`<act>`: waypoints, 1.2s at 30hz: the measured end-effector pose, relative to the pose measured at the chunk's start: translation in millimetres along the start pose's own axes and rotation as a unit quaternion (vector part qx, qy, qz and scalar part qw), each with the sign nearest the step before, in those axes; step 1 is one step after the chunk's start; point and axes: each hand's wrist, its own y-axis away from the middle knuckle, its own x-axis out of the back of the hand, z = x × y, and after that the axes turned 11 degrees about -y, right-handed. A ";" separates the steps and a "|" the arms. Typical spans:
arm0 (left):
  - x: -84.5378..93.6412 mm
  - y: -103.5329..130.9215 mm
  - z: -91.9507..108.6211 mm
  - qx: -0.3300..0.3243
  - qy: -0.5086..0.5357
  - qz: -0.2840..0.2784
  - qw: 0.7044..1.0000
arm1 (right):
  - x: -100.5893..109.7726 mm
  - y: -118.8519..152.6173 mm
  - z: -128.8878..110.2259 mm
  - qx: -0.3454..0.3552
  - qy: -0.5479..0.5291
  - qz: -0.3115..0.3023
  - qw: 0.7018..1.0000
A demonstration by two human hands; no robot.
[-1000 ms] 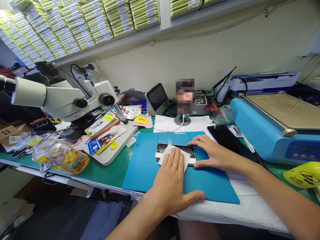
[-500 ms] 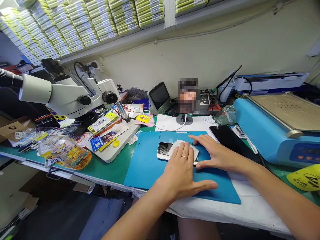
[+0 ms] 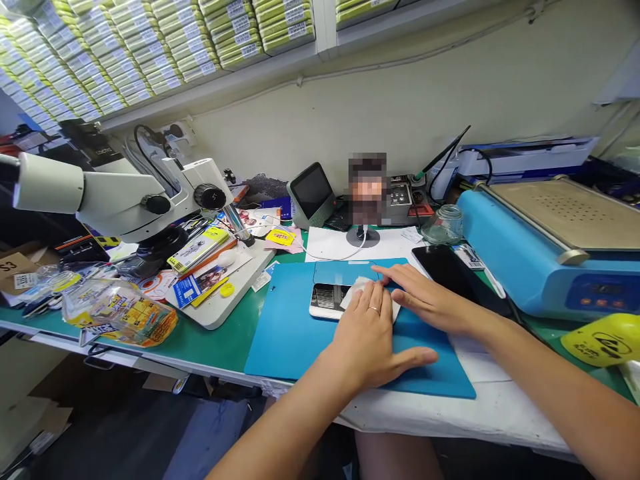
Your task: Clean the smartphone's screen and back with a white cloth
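Note:
A phone (image 3: pixel 324 303) with a white front and dark screen lies crosswise on a blue mat (image 3: pixel 290 340). My left hand (image 3: pixel 367 333), a ring on one finger, rests flat fingers on a white wipe (image 3: pixel 353 293) over the screen, with its thumb stretched out to the side. My right hand (image 3: pixel 425 297) is open at the phone's right end. Its forefinger reaches to the edge of a clear, dark-rimmed screen protector (image 3: pixel 330 272) just behind the phone. My hands and the wipe hide the phone's right part.
On the left stand a microscope (image 3: pixel 120 197) and a plastic jar (image 3: pixel 120 310). A blue heating plate machine (image 3: pixel 520 260) is on the right, beside a dark phone (image 3: pixel 440 267). Behind the mat are a round-based stand (image 3: pixel 363 237), a small display (image 3: pixel 313 190) and a glass jar (image 3: pixel 445 223).
My left hand has slid the wipe slightly right along the phone. My right thumb has moved up from the phone's near edge towards my left fingers. The view has shifted a little.

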 end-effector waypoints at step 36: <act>-5.7 41.3 -16.5 0.048 0.013 0.008 0.999 | 1.6 1.4 -0.7 -0.012 0.002 0.003 1.000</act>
